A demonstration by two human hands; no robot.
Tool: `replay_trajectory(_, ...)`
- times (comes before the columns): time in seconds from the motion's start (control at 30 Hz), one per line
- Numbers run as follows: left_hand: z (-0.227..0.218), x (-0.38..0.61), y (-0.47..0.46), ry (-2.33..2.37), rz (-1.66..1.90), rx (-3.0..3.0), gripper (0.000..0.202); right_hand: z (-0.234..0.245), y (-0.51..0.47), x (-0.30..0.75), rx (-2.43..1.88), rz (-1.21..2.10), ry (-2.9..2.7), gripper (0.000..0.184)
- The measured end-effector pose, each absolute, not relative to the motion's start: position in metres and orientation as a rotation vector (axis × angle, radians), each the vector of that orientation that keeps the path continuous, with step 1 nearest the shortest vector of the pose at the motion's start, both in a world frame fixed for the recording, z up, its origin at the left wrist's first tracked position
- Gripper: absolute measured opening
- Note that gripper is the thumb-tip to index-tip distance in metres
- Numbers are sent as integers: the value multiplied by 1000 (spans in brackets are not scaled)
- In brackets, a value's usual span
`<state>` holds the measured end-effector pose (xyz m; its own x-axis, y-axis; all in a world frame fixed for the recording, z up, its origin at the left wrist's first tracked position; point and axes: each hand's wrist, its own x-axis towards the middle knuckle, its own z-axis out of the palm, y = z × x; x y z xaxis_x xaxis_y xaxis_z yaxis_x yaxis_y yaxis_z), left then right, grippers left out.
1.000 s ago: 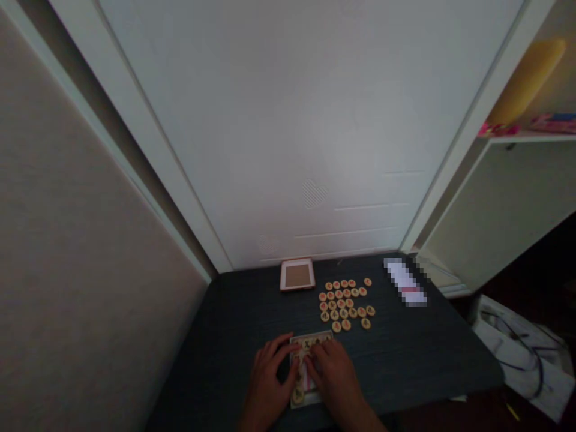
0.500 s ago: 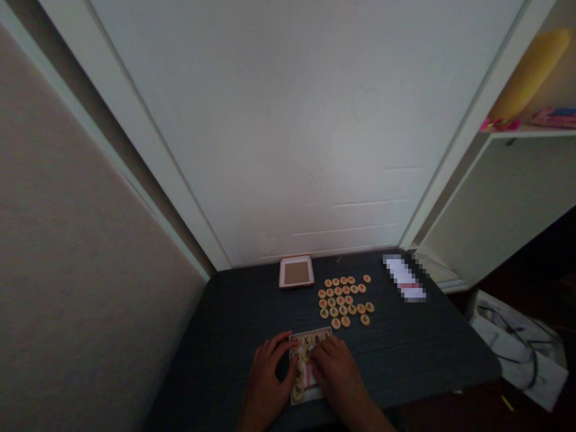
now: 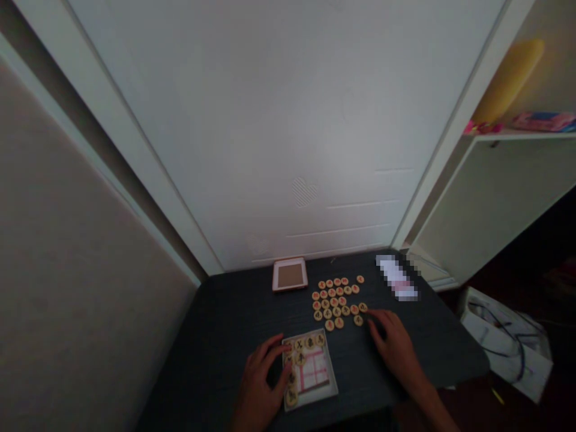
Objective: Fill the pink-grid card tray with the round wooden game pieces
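Observation:
A shallow white box (image 3: 333, 384) lies at the table's near edge, with round wooden Chinese chess pieces (image 3: 310, 342) along its far and left sides and a pink-lined sheet (image 3: 315, 371) inside. My left hand (image 3: 261, 381) rests at the box's left edge, fingers apart, its fingertips and thumb touching or just over the left pieces and partly hiding them. Out to the right, my right hand (image 3: 396, 348) has thumb and forefinger spread. Its forefinger tip is at a Chinese chess piece (image 3: 362, 307) on the right of the loose group; another piece (image 3: 358, 320) lies near the thumb.
Several loose pieces with red or black characters (image 3: 333, 302) lie in rough rows on the dark table (image 3: 234, 324). A box lid (image 3: 290, 276) lies face up at the back. A blurred-out white packet (image 3: 396, 277) is at the back right. A white box with cables (image 3: 504, 342) stands beyond the table.
My right hand has moved from inside the box to the right, beside the loose pieces, uncovering the pink-lined sheet. My left hand stays at the box. The view has shifted slightly.

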<state>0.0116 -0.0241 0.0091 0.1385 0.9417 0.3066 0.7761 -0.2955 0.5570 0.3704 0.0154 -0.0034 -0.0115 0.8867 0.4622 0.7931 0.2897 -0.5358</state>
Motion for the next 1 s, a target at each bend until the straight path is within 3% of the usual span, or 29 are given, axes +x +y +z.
replay_trajectory(0.27,3,10,-22,1687,927,2107,25,-14,30,384,-1466,200,-1881,32)
replay_trajectory(1.0,1,9,-20,1707,1075,1983,29,-17,37,384,-1424,289,-1771,26)
